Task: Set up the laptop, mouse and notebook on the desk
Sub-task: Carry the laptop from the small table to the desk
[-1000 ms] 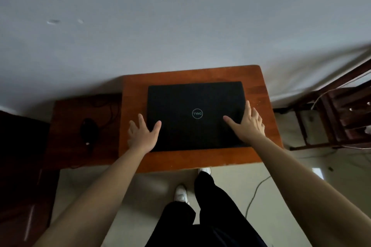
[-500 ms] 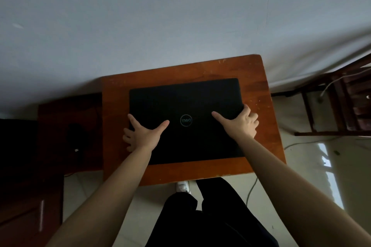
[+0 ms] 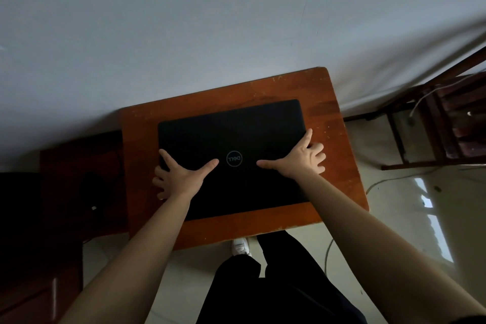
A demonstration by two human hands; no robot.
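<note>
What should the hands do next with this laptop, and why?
The laptop lies closed on the desk, with the left hand and right hand only holding its sides, so they should probably shift to its near edge and open it.

Wooden desk (image 3: 328, 118) — closed black laptop (image 3: 231, 134) (lid down) flat on top.

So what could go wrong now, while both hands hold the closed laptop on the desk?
The laptop covers most of the desk, so little room may remain beside it. The left hand and right hand grip only its side edges; lifted so, it might slip. A cable lies on the floor near the person's shoe and could catch a foot.
</note>
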